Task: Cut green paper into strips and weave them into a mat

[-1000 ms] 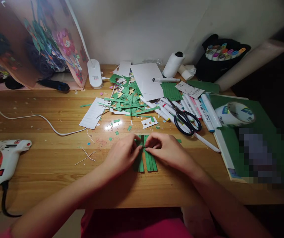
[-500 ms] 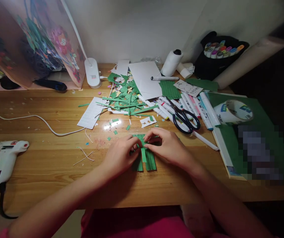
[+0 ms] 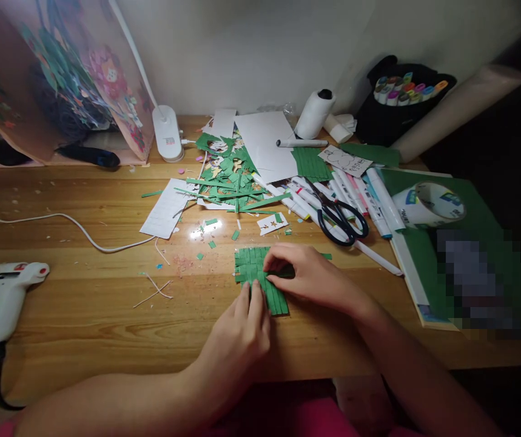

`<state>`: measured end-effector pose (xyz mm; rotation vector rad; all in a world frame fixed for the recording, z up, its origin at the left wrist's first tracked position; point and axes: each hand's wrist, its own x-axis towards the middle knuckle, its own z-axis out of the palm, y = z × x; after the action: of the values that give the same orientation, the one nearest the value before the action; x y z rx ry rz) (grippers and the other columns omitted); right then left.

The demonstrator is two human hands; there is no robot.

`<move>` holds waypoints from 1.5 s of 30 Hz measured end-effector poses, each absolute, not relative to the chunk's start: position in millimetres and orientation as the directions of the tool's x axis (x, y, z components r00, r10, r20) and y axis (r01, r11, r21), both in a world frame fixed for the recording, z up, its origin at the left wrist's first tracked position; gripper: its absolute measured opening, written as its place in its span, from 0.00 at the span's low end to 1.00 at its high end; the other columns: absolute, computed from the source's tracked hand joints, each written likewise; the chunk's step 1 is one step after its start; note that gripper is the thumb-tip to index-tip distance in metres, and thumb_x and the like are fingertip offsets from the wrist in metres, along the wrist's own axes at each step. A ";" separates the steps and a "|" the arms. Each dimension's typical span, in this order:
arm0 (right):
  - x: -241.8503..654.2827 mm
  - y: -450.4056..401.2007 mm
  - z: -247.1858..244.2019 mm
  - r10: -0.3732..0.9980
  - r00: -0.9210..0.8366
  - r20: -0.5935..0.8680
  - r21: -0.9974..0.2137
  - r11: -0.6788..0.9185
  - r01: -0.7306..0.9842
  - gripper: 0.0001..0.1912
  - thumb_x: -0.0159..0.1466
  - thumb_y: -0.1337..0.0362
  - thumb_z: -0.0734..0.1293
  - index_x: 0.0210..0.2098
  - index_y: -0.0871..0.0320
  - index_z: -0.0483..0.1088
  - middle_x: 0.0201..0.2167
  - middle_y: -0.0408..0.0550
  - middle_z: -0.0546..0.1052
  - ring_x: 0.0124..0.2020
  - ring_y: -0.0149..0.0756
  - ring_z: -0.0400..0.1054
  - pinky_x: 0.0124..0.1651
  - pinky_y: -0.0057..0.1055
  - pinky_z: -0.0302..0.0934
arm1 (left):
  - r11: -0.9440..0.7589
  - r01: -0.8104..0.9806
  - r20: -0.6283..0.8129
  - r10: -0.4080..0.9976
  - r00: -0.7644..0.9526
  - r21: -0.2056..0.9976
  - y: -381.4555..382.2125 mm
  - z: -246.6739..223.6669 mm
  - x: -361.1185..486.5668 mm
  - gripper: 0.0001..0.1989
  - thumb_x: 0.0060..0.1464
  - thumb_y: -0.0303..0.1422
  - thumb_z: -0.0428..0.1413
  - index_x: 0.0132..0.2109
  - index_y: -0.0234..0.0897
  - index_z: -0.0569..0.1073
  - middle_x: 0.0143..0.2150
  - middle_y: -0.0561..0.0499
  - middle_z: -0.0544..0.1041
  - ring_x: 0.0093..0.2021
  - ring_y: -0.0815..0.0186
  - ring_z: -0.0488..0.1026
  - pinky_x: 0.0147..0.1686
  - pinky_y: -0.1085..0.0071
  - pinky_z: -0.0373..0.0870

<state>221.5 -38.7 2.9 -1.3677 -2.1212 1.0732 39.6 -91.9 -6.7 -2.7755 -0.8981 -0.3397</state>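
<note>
Two bare hands at one woven green paper mat (image 3: 251, 263). Left hand (image 3: 244, 321) palm down, fingers straight and released, tips resting on the mat's lower left part. Right hand (image 3: 312, 276) curled over the right part, thumb and forefinger nearly tip to tip on the weave; firm hold on a strip or mere contact, cannot tell. Mat flat on the bench (image 3: 151, 331), between both sets of fingertips, left and far rims exposed, strip ends uneven at the left, lower right corner of lengthwise strips showing between the hands. One strip end (image 3: 327, 256) poking out past the right hand.

Near edge of the bench close below the left wrist, both forearms across it. Broadest room on the left: wood grain, thin white threads (image 3: 155, 290) and specks, out to a white glue gun (image 3: 12, 285) cut off by the frame. Tighter on the right: black-handled scissors (image 3: 344, 221) just beyond the right hand, then a slim white pen (image 3: 378, 259) slanting to the pale edge of a green pad (image 3: 487, 212). Straight ahead, small green scraps (image 3: 235, 235), a card with star cutouts (image 3: 273, 224), farther back a heap of green offcuts (image 3: 237, 188).
</note>
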 end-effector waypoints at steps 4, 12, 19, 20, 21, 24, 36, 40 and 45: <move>217.8 -38.6 3.7 0.885 -0.464 -0.027 -0.743 0.293 0.602 0.03 0.59 0.71 0.66 0.31 0.57 0.69 0.31 0.44 0.73 0.33 0.33 0.67 0.36 0.28 0.60 | -0.791 0.593 0.332 0.524 0.784 -0.152 -99.3 -13.9 43.5 0.14 0.58 0.23 0.46 0.43 0.19 0.75 0.43 0.32 0.77 0.43 0.55 0.77 0.39 0.66 0.76; 209.3 -40.5 -0.6 0.846 -0.533 0.032 -0.615 0.437 0.656 0.02 0.62 0.68 0.65 0.34 0.58 0.70 0.35 0.48 0.73 0.39 0.38 0.66 0.41 0.33 0.60 | -0.789 0.594 0.403 0.498 0.768 -0.157 -102.3 -19.7 47.8 0.14 0.59 0.24 0.48 0.41 0.16 0.75 0.39 0.30 0.78 0.40 0.52 0.78 0.35 0.66 0.77; 208.5 -40.8 -2.6 0.836 -0.545 0.062 -0.586 0.472 0.658 0.05 0.62 0.68 0.64 0.33 0.59 0.72 0.33 0.49 0.73 0.38 0.39 0.66 0.41 0.34 0.62 | -0.795 0.591 0.408 0.498 0.766 -0.140 -101.8 -22.4 46.4 0.13 0.59 0.24 0.49 0.42 0.16 0.74 0.40 0.30 0.78 0.40 0.52 0.78 0.35 0.65 0.76; 208.5 -40.9 -2.5 0.837 -0.543 0.062 -0.585 0.472 0.660 0.05 0.63 0.68 0.64 0.33 0.59 0.72 0.34 0.49 0.73 0.38 0.39 0.66 0.41 0.34 0.62 | -0.793 0.592 0.410 0.497 0.765 -0.142 -101.3 -21.8 46.3 0.13 0.59 0.24 0.49 0.41 0.17 0.75 0.39 0.31 0.78 0.40 0.53 0.78 0.35 0.65 0.76; 208.6 -41.1 -2.5 0.837 -0.543 0.063 -0.586 0.471 0.659 0.05 0.63 0.68 0.64 0.34 0.59 0.72 0.34 0.49 0.73 0.38 0.38 0.66 0.42 0.34 0.62 | -0.792 0.593 0.415 0.495 0.763 -0.145 -100.9 -21.2 46.4 0.13 0.59 0.24 0.49 0.41 0.17 0.75 0.39 0.31 0.78 0.39 0.54 0.78 0.35 0.66 0.77; 208.6 -41.4 -4.8 0.817 -0.572 0.074 -0.602 0.494 0.627 0.08 0.64 0.67 0.63 0.39 0.58 0.73 0.36 0.49 0.73 0.39 0.37 0.66 0.42 0.33 0.62 | -0.786 0.600 0.419 0.499 0.758 -0.150 -101.1 -20.3 47.4 0.13 0.59 0.25 0.49 0.39 0.17 0.75 0.38 0.32 0.79 0.38 0.54 0.79 0.33 0.67 0.77; 214.5 -37.1 -5.3 0.765 -0.633 0.115 -0.589 0.566 0.577 0.10 0.65 0.68 0.62 0.42 0.57 0.74 0.38 0.50 0.72 0.40 0.37 0.66 0.42 0.32 0.62 | -0.775 0.626 0.422 0.542 0.727 -0.084 -98.6 -18.4 46.2 0.14 0.60 0.25 0.47 0.40 0.19 0.75 0.38 0.33 0.79 0.38 0.55 0.79 0.32 0.68 0.76; 228.4 -33.9 4.6 0.810 -0.586 0.041 -0.661 0.461 0.592 0.06 0.60 0.70 0.66 0.38 0.58 0.72 0.37 0.48 0.72 0.40 0.36 0.66 0.44 0.31 0.60 | -0.772 0.636 0.361 0.589 0.723 -0.015 -96.4 -13.8 44.3 0.13 0.59 0.25 0.46 0.42 0.24 0.75 0.40 0.37 0.79 0.36 0.59 0.78 0.28 0.70 0.76; 231.0 -34.1 7.6 0.811 -0.582 -0.058 -0.652 0.411 0.637 0.02 0.60 0.71 0.65 0.32 0.59 0.70 0.31 0.45 0.71 0.34 0.34 0.64 0.36 0.28 0.57 | -0.763 0.646 0.267 0.617 0.740 -0.023 -94.9 -7.4 41.5 0.18 0.57 0.20 0.42 0.46 0.27 0.74 0.47 0.39 0.77 0.35 0.63 0.78 0.27 0.72 0.75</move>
<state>231.0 -34.1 7.6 -1.2656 -2.4021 0.9337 41.5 -94.9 -7.4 -2.8229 -1.0285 -0.3722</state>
